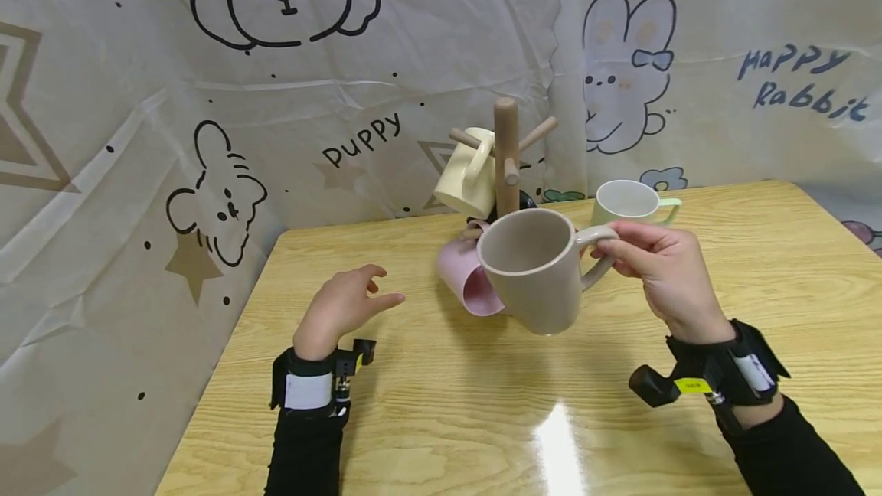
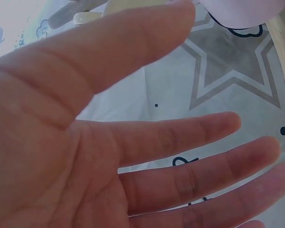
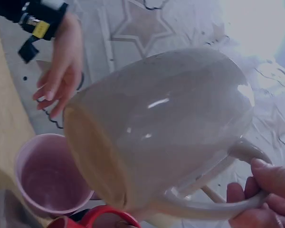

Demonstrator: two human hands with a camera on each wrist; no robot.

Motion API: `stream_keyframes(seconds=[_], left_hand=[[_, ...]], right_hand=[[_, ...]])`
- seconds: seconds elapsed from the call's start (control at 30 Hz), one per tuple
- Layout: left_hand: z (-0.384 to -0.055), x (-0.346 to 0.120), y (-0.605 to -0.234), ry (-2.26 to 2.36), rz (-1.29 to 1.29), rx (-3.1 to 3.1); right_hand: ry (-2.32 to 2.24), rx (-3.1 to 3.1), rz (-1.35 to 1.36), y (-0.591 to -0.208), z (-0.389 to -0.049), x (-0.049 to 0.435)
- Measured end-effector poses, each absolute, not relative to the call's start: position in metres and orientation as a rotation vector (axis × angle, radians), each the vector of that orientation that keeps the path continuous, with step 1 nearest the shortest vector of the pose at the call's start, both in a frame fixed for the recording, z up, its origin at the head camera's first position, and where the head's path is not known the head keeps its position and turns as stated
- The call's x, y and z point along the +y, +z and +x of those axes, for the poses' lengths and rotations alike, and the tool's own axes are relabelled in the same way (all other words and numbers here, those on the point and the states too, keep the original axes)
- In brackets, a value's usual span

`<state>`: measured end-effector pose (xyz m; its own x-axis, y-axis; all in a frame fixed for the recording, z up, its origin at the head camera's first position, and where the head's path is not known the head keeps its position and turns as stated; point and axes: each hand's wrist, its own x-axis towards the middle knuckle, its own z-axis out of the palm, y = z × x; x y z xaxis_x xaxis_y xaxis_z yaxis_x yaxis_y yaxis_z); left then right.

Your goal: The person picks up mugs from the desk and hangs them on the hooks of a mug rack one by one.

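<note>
My right hand (image 1: 664, 270) pinches the handle of a greyish-beige mug (image 1: 544, 289) between thumb and fingers. The mug is lifted in front of a wooden mug tree (image 1: 506, 151), its mouth up in the head view. In the right wrist view its unglazed base (image 3: 95, 159) shows. A cream mug (image 1: 462, 174) hangs on an upper peg at the left. Below it a pink mug (image 1: 458, 270) hangs tilted, mouth toward me. My left hand (image 1: 344, 305) holds nothing, fingers relaxed and apart, left of the pink mug.
A pale green mug (image 1: 620, 201) stands at the table's back right. Part of a red mug (image 3: 104, 216) shows low in the right wrist view, behind the held mug. A printed curtain (image 1: 413, 37) hangs behind the wooden table (image 1: 441, 419).
</note>
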<state>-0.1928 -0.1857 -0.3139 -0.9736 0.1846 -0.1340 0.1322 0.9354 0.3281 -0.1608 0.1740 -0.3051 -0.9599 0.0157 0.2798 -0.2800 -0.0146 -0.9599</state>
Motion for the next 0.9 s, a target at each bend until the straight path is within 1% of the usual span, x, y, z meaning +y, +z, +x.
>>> stream_keyframes(seconds=[0.2,0.3,0.37,0.47,0.57,0.67,0.77,0.9], left_hand=[[-0.192,-0.185,-0.313,0.489,0.244,2.930],[-0.191,-0.184,-0.312,0.486,0.254,2.937],[-0.191,-0.184,-0.312,0.485,0.257,2.944],[-0.190,-0.183,-0.310,0.501,0.269,2.960],[-0.189,-0.183,-0.309,0.540,0.294,2.980],[-0.188,-0.180,-0.308,0.619,0.341,3.009],[-0.185,-0.175,-0.305,0.823,0.378,2.998],[-0.177,-0.161,-0.298,1.263,0.428,2.793]], right_hand=[[1.661,-2.267,0.305,-0.307,-0.151,0.159],[1.667,-2.321,0.324,-0.309,-0.149,0.156],[1.771,-2.357,0.336,-0.311,-0.150,0.156],[2.061,-2.368,0.314,-0.314,-0.153,0.157],[2.401,-2.283,0.252,-0.317,-0.156,0.159],[2.625,-2.158,0.209,-0.320,-0.158,0.160],[2.700,-2.080,0.188,-0.321,-0.159,0.159],[2.695,-2.028,0.179,-0.321,-0.159,0.157]])
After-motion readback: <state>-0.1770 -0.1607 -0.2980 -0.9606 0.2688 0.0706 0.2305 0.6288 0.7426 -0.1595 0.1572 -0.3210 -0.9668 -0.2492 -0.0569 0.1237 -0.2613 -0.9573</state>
